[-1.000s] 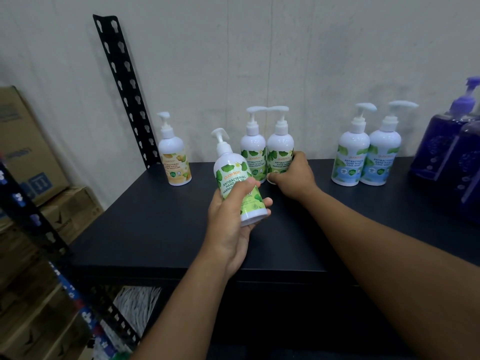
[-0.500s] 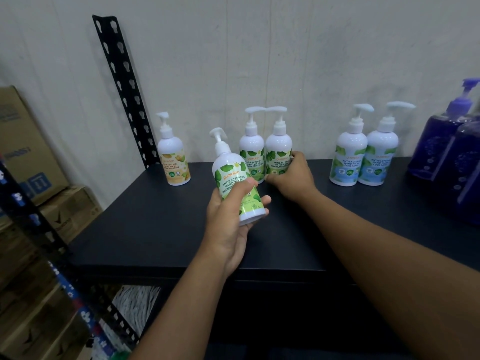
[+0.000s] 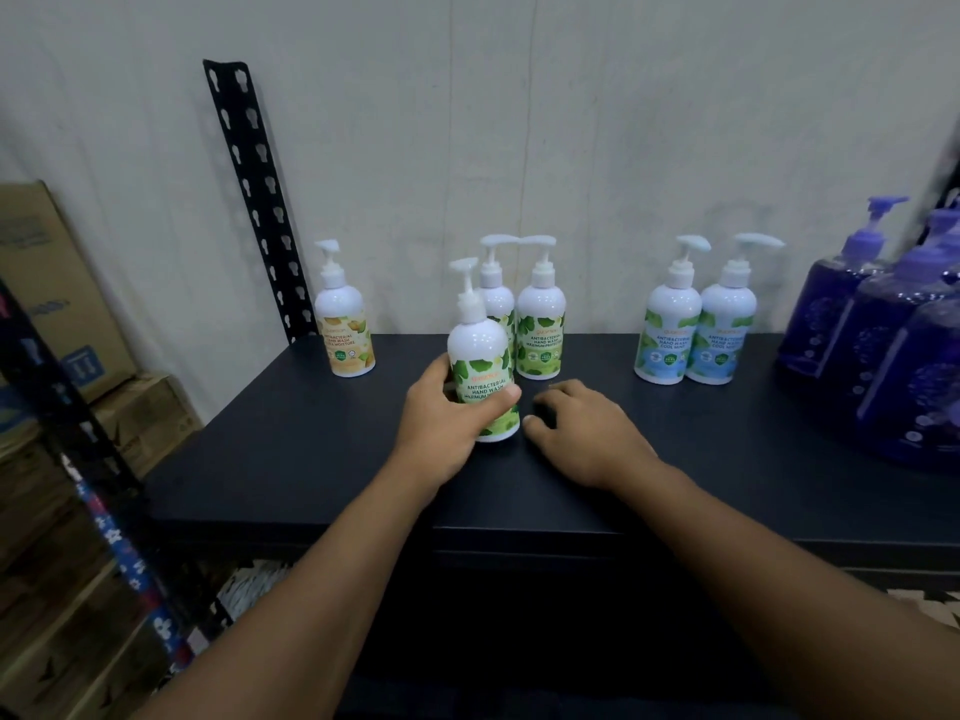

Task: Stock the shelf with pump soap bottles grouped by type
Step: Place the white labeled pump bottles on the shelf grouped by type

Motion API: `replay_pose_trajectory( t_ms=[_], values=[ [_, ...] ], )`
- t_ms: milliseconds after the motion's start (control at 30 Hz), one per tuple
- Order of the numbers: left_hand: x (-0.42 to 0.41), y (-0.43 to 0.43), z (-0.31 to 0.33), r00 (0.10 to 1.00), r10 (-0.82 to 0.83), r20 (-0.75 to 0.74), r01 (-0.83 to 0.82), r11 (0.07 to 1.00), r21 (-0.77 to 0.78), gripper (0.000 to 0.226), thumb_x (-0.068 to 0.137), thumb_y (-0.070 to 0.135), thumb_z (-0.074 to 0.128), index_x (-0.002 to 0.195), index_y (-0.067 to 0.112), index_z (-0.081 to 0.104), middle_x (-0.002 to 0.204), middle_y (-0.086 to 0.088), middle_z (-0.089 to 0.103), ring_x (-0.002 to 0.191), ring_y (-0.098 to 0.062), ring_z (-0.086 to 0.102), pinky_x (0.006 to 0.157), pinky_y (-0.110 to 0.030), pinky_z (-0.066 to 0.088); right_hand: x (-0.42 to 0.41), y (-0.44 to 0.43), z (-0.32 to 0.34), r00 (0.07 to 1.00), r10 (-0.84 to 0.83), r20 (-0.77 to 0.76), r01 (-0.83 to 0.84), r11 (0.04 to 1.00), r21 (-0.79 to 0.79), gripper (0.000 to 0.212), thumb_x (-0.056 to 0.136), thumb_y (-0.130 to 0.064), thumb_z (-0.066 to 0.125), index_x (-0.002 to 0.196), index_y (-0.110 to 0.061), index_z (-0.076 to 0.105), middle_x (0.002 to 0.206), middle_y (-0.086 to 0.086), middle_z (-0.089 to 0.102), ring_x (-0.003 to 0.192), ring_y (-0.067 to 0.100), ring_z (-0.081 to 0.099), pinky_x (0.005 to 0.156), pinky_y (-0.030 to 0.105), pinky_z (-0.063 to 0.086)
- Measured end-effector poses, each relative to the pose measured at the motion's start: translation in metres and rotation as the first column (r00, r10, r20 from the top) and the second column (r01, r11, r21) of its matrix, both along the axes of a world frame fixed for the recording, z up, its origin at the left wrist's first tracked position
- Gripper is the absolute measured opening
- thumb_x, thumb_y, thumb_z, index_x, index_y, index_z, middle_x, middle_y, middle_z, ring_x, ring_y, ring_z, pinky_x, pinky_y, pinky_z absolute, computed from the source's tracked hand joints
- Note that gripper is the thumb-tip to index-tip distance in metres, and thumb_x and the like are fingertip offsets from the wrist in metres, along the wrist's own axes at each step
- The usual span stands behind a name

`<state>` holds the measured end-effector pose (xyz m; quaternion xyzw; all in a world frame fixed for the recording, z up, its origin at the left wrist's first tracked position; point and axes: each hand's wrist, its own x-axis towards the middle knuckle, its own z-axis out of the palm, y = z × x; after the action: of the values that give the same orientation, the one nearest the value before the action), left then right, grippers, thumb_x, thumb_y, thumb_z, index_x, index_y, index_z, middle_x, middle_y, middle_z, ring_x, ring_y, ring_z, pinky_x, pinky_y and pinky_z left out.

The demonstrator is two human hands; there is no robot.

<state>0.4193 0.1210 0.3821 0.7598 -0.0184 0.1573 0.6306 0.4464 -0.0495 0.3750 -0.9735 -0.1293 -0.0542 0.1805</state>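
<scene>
Left hand (image 3: 447,415) wraps one white plastic green-leaf pump bottle (image 3: 479,356), upright on the black shelf (image 3: 311,459). Right hand (image 3: 584,436), loosely curled, holds nothing at 3 o'clock. At 12: two matching bottles (image 3: 541,330); at 10: one yellow-label bottle (image 3: 345,330); at 2: two blue-label bottles (image 3: 670,330); farther right, at least three purple bottles (image 3: 831,314).

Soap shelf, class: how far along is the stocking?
Done: green-label pair, blue-label pair, purple bottles, one yellow-label bottle stand grouped. In hand: left hand grips a third green-label bottle by its pair; right hand empty. Left: releasing it; further stock isn't visible.
</scene>
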Motion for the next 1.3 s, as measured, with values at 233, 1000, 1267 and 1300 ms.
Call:
replay_pose_trajectory(
  t_ms=[233,1000,1267,1300],
  values=[
    [0.001,0.004,-0.011,0.998,0.013,-0.056,0.000,0.975,0.220,0.075,0.065,0.032,0.094,0.128,0.027,0.054,0.125,0.010,0.067,0.112,-0.005,0.065,0.099,-0.034,0.055,-0.005,0.002,0.001,1.000,0.008,0.019,-0.008,1.000,-0.024,0.045,0.104,-0.040,0.038,0.136,-0.016,0.058,0.145,0.006,0.051,0.132,0.024,0.045,0.111,0.038,0.032],
    [0.046,-0.006,-0.008,0.967,0.246,-0.062,-0.212,0.918,0.334,0.058,0.075,0.029,0.090,0.120,0.012,0.057,0.123,-0.002,0.068,0.096,-0.009,0.058,0.081,-0.021,0.041,0.000,0.000,-0.004,0.999,0.000,0.033,0.000,1.000,-0.001,0.046,0.101,-0.041,0.041,0.136,-0.017,0.058,0.143,0.004,0.053,0.130,0.023,0.048,0.111,0.038,0.034],
    [0.034,-0.005,-0.008,0.960,0.264,-0.090,-0.215,0.906,0.365,0.092,0.067,0.040,0.093,0.141,0.009,0.046,0.144,-0.006,0.054,0.124,-0.021,0.059,0.100,-0.034,0.049,-0.004,-0.005,-0.003,0.998,-0.038,0.040,0.032,0.990,0.138,0.032,0.093,-0.041,0.056,0.112,-0.021,0.071,0.122,0.001,0.058,0.112,0.020,0.056,0.092,0.034,0.046],
    [0.027,-0.006,-0.007,0.960,0.264,-0.096,-0.210,0.900,0.381,0.096,0.068,0.040,0.092,0.144,0.009,0.044,0.146,-0.007,0.051,0.126,-0.023,0.057,0.102,-0.037,0.049,-0.007,-0.006,-0.002,0.998,-0.044,0.042,0.037,0.987,0.158,0.030,0.093,-0.040,0.057,0.109,-0.021,0.072,0.119,0.000,0.058,0.110,0.019,0.057,0.090,0.033,0.046]
  ],
)
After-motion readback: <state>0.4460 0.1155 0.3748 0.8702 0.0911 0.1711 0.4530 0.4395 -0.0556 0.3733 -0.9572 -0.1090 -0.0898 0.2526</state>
